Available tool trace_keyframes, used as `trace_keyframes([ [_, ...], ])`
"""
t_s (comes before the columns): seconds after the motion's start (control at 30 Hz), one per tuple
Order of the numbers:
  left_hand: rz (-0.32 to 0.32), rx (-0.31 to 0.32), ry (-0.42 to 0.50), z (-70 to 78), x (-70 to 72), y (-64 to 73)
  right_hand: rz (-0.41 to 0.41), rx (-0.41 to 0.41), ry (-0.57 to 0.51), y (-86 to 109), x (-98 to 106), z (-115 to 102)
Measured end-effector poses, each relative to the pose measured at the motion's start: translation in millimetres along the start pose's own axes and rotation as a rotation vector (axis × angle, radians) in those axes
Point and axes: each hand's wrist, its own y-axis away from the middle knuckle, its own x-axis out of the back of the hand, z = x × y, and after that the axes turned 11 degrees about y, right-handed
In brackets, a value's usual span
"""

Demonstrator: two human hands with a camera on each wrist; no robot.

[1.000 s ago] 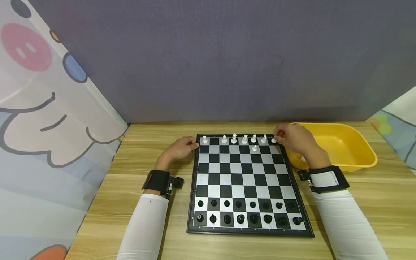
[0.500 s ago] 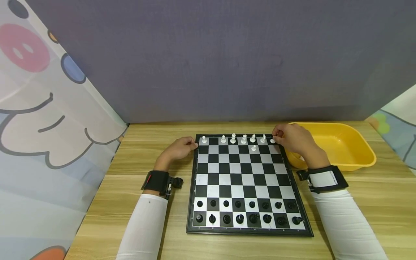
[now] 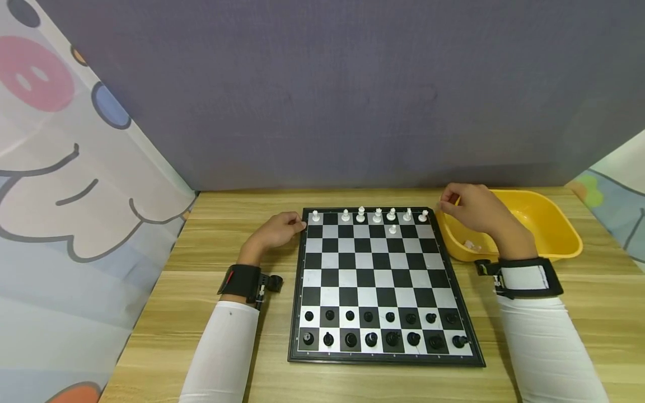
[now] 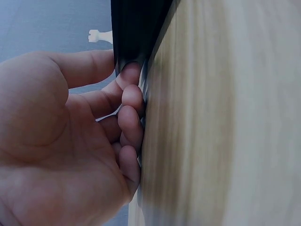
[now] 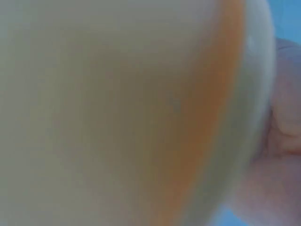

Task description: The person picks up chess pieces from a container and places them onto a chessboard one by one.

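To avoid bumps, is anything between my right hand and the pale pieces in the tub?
Perhaps the left rim of the yellow tub, close by your right hand; I see nothing else blocking the pale pieces.

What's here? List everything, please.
Table: one, tan, beneath
Chessboard: one, black and white, on table
White chessmen: eight, white, far two rows
Black chessmen: sixteen, black, near two rows
Bin: one, yellow, right of board
Small bits: uncountable, pale, inside bin
Panel: one, grey, behind table
Printed sheets: two, multicoloured, both sides
Wristbands: two, mostly black, flanking board
Sleeves: two, white, near wristbands
Left hand: one, gripping board's left edge
Right hand: one, at bin's left side
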Motion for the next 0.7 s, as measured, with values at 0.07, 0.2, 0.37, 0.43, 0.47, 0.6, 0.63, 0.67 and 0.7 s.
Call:
trace_keyframes([
  [0.07,0.000,0.000,0.000,0.9,0.5,0.9,-0.052,0.005,-0.014,2.7,1.8,8.3],
  [0.2,-0.002,0.002,-0.002,1.2,0.8,1.5,-0.266,0.011,-0.085,10.3,3.0,25.1],
  [0.37,-0.003,0.008,-0.010,-0.8,0.6,0.8,-0.416,-0.010,-0.164,18.5,-0.2,40.1],
  [0.43,-0.004,0.008,-0.012,-0.7,0.6,0.8,-0.429,-0.013,-0.181,19.5,-2.2,44.5],
  [0.47,-0.003,0.007,-0.012,-0.5,0.5,1.0,-0.440,-0.015,-0.197,19.6,-3.3,46.2],
  [0.6,-0.002,0.008,-0.009,0.5,0.3,1.8,-0.523,-0.027,-0.264,18.5,-7.8,51.6],
  [0.63,-0.001,0.009,-0.008,0.9,0.3,2.2,-0.546,-0.035,-0.277,18.2,-8.8,52.6],
  [0.67,0.002,0.010,-0.004,1.1,0.2,2.4,-0.564,-0.037,-0.281,18.3,-9.7,54.2],
  [0.7,0.004,0.010,0.000,1.5,0.1,2.5,-0.581,-0.042,-0.286,18.5,-10.2,55.4],
])
